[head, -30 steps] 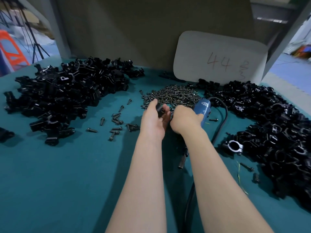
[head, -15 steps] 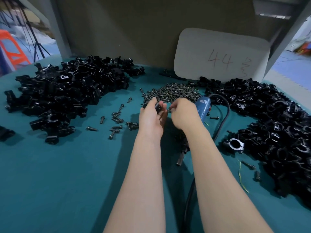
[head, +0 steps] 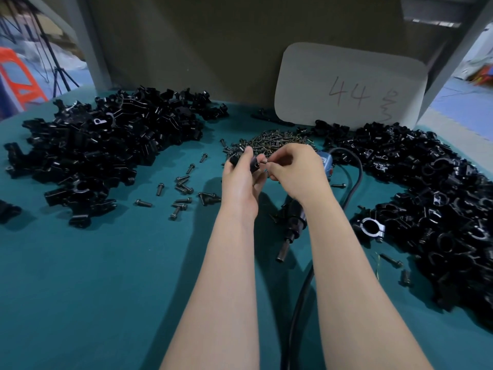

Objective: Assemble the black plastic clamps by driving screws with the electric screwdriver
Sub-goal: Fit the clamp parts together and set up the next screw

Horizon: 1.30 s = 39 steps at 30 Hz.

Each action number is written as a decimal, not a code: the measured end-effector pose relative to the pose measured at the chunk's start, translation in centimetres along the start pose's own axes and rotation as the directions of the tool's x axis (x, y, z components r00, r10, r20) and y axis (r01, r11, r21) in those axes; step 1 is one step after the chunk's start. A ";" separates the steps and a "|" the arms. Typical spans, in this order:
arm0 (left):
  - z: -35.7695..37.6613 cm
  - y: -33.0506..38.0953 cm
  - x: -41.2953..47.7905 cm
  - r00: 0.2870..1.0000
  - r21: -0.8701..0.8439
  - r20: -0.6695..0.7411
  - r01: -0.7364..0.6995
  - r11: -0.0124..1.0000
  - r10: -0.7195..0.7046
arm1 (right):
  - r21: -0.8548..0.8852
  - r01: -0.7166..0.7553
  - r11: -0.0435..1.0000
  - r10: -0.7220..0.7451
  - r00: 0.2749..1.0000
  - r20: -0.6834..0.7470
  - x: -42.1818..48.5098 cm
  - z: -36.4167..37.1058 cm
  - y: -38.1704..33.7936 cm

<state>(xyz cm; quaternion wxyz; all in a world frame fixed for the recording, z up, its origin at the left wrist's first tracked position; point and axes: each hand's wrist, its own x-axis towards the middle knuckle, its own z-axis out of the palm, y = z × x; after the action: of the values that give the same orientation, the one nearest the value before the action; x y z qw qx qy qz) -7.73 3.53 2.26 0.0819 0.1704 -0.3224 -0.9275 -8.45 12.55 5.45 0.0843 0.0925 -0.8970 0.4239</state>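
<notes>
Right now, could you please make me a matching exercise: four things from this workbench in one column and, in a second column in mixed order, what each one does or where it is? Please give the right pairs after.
Column one
1. left hand
2. right hand
3. electric screwdriver
4. white board marked 44

Column two
A. leans against the back wall
B. lies on the teal table
C. holds a black clamp
D. pinches a screw

Pairs: 1-C, 2-D, 3-B, 4-A
</notes>
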 end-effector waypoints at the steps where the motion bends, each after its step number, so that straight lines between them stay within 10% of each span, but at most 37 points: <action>1: 0.0 0.0 0.0 1.000 -0.003 0.007 -0.003 1.000 0.003 | -0.019 0.019 1.000 -0.019 1.000 -0.003 0.0 0.0 0.0; 11: 0.6 -0.3 -0.6 0.967 0.475 0.068 -0.247 0.845 0.244 | -0.221 0.072 0.973 -0.077 0.997 -0.013 0.1 1.0 -0.6; 17: 0.4 0.0 -0.2 0.985 0.284 0.004 -0.168 0.944 0.174 | -0.020 0.038 0.999 -0.037 0.998 0.050 -0.1 0.4 -0.5; 39: 0.7 -0.7 -0.4 0.935 0.495 0.086 -0.340 0.800 0.344 | -0.150 0.021 0.988 -0.005 0.994 0.106 -0.5 0.3 -1.0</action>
<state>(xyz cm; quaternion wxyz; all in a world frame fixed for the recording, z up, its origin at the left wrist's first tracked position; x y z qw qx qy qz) -7.62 4.60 2.41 0.2019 0.1285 -0.5776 -0.7805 -7.72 11.70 5.89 0.0463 0.1139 -0.9291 0.3487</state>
